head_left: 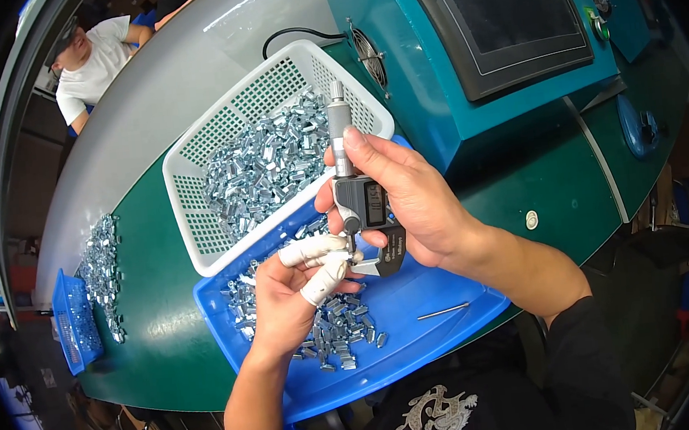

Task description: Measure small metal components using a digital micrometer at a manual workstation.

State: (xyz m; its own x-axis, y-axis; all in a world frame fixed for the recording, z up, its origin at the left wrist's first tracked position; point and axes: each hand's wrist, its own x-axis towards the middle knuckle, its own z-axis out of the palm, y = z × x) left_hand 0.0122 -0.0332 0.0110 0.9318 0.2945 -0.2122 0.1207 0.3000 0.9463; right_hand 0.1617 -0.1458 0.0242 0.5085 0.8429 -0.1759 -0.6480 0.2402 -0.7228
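Observation:
My right hand [409,201] grips a grey digital micrometer [364,201], thumb on its long thimble that points upward. My left hand [294,293], with white finger cots on two fingertips, pinches a small shiny metal part [354,255] held at the micrometer's jaws. Both hands hover over a blue plastic tray [421,335] that holds several small silver metal parts [334,330]. Behind it stands a white perforated basket [197,220] filled with many more of the same parts.
A thin metal pin [443,311] lies in the blue tray. A teal machine with a dark screen [507,12] stands behind. At left lie a heap of parts [102,269] and a small blue basket [67,321]. A person in white [90,65] sits far left.

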